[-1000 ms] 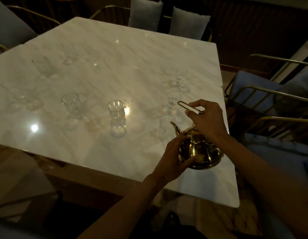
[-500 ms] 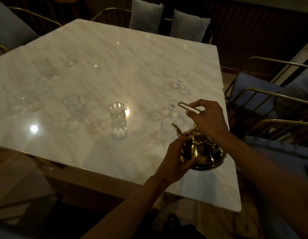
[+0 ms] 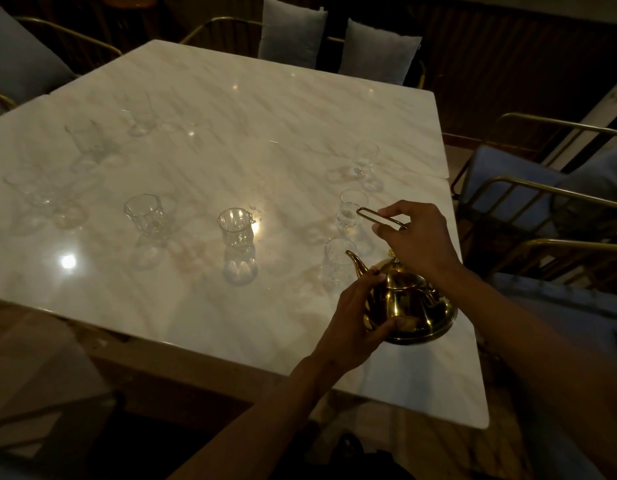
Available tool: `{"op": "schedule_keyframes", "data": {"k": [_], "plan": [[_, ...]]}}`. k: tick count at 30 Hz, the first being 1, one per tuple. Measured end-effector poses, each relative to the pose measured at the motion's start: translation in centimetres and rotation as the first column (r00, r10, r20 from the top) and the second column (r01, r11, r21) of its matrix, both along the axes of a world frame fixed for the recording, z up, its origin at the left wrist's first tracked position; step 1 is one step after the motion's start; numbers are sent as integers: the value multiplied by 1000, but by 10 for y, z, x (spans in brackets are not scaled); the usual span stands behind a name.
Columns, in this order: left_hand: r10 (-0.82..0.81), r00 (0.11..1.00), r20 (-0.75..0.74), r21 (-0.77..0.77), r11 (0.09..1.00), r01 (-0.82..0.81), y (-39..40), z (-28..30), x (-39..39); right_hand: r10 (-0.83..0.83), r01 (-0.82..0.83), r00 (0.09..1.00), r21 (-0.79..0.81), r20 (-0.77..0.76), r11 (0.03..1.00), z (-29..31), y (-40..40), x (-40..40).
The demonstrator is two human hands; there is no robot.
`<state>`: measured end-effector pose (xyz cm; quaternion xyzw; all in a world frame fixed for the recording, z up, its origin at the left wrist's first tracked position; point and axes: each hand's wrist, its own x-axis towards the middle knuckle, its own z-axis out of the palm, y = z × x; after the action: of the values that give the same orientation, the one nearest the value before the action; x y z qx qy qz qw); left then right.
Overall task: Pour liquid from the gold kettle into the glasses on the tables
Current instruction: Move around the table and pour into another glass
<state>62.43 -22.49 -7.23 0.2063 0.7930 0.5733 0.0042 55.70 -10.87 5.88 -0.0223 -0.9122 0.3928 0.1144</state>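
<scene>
I hold the gold kettle [image 3: 409, 303] w/ both hands, low over the near right part of the tabletop [image 3: 231, 109]; can't tell if its bottom touches. My right hand [image 3: 416, 237] is closed on the thin wire handle [image 3: 379, 217], up high. My left hand [image 3: 360, 320] is wrapped round the kettle's side, thumb on the belly. The spout [image 3: 357, 263] points at the nearest glass [image 3: 338, 259], just beside it.

What could go wrong: the spout is v. close to that glass. If I tip too fast, the spout may knock it over, or the liquid may jump past the rim & splash on the tabletop. The handle is thin, so the kettle could swing if my left hand lets go. Two more glasses [image 3: 352, 211] [image 3: 364, 159] stand right behind, so a bump could hit them too. It's dark, & the glass is clear, so I can't see well how full it is. It may spill over.
</scene>
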Motion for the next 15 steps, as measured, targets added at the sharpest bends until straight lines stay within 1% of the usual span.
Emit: {"op": "schedule_keyframes", "data": {"k": [8,15], "plan": [[1,1000,-17,1,1000,-1,-1,0,-2,-12,12,1000,21,0,1000,0,-1,-3],[-4,1000,-13,9,1000,4,-3,-2,-2,-22,22,1000,10,8,1000,-1,-3,-3]]}}
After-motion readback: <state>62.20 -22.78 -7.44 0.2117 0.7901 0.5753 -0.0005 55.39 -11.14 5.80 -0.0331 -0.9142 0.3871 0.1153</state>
